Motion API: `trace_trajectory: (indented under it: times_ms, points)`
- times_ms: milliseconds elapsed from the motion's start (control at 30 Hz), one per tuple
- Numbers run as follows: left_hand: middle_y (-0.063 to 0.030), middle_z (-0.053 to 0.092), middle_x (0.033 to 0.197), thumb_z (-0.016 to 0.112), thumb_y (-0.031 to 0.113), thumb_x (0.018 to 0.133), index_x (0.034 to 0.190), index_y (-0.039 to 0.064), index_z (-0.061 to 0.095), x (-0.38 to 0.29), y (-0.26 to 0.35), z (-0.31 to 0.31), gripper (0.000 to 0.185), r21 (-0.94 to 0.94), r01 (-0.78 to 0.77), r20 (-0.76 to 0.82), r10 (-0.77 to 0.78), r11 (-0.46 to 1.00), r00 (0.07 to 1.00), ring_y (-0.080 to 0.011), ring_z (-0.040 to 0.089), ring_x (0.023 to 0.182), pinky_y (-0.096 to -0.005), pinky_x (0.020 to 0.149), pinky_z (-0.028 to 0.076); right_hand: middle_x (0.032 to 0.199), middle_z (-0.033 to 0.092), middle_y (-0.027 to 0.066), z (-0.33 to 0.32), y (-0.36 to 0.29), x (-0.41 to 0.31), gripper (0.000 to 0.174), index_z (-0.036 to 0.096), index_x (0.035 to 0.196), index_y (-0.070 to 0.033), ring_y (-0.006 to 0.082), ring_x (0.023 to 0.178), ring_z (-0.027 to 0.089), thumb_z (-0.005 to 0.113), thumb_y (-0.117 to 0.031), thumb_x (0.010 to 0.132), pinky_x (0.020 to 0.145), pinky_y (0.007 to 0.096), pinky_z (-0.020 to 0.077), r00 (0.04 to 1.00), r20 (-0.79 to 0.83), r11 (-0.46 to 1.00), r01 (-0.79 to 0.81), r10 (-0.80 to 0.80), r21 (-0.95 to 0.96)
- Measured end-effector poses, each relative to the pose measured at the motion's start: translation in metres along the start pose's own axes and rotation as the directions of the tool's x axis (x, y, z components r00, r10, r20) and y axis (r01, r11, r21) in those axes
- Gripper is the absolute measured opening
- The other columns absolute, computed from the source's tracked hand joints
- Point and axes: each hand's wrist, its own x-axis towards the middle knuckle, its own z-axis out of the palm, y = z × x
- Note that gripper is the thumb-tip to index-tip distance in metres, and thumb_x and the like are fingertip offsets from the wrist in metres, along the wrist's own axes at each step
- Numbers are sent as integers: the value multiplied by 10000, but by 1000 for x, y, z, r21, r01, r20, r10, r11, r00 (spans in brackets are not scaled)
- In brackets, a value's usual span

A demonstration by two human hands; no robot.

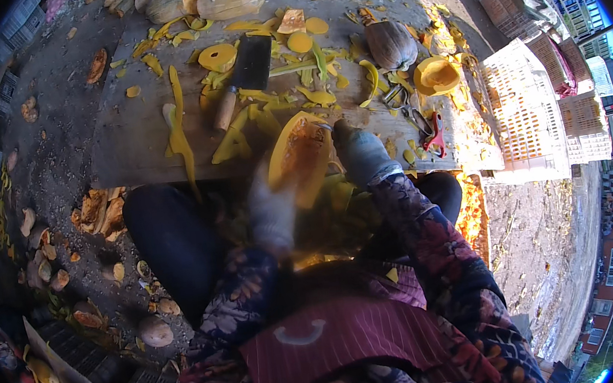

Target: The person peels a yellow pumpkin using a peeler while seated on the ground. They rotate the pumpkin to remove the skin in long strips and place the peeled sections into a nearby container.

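My left hand (272, 206), in a pale glove and blurred, holds a peeled, halved squash (298, 161) by its left side, cut face up. Fibrous orange pulp lines its hollow. My gloved right hand (359, 150) is closed on a small metal tool (324, 126) whose tip reaches the squash's upper right rim; the rest of it is hidden. Beyond the squash, a cleaver (252, 64) with a wooden handle lies on the wooden board (124, 138). A red-handled peeler (435, 136) rests right of my right hand, beside some metal tools (399, 96).
Peel strips (180, 132) and cut squash rounds (217, 58) litter the board. Unpeeled squashes (231, 2) lie at its far edge, another squash (392, 44) at right near a hollowed squash piece (437, 75). Plastic crates (524, 110) stand right; squash scraps (102, 212) lie on the ground left.
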Motion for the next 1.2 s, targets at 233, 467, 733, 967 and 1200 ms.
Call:
trace_trajectory:
  times_ms: [233, 467, 733, 967, 1200]
  points:
    - [-137, 644, 1317, 681, -9, 950, 1484, 5, 485, -6, 15, 5, 569, 174, -196, 47, 191, 965, 980, -199, 638, 1163, -314, 1001, 532, 956, 727, 244, -5, -10, 16, 186, 584, 1098, -19, 428, 891, 716, 509, -134, 973, 744, 541, 562, 996, -24, 993, 85, -87, -84]
    - [-184, 638, 1338, 681, 76, 981, 1501, 4, 462, -9, 12, 10, 568, 351, -151, 22, 153, 924, 988, -234, 640, 1196, -339, 1024, 517, 1046, 710, 294, -23, -26, 29, 263, 627, 1153, 14, 465, 1057, 681, 521, -160, 985, 874, 540, 551, 964, 265, 998, -18, 34, -65]
    - [-213, 623, 1353, 690, 116, 979, 1531, 13, 413, -18, 14, 12, 626, 455, -272, 31, 291, 848, 956, -316, 642, 1208, -375, 1052, 499, 948, 725, 224, -6, -33, 12, 205, 701, 1012, 8, 423, 905, 711, 598, -146, 924, 770, 485, 577, 973, 226, 998, -53, 44, 34]
    - [-187, 635, 1336, 689, 68, 972, 1535, 29, 418, -14, 4, 11, 626, 376, -234, -6, 255, 897, 967, -257, 644, 1182, -357, 1026, 512, 933, 723, 223, -3, -27, -16, 206, 647, 1090, 21, 416, 900, 716, 602, -90, 922, 760, 484, 573, 951, 288, 994, 106, -112, 36]
    - [-171, 647, 1307, 692, 63, 971, 1523, 37, 450, -8, 2, 8, 603, 380, -111, -6, 123, 918, 992, -225, 656, 1136, -330, 993, 530, 999, 727, 268, -16, -27, 25, 230, 706, 1060, 32, 433, 1004, 708, 671, -26, 840, 850, 479, 582, 989, 142, 999, -41, 38, 20]
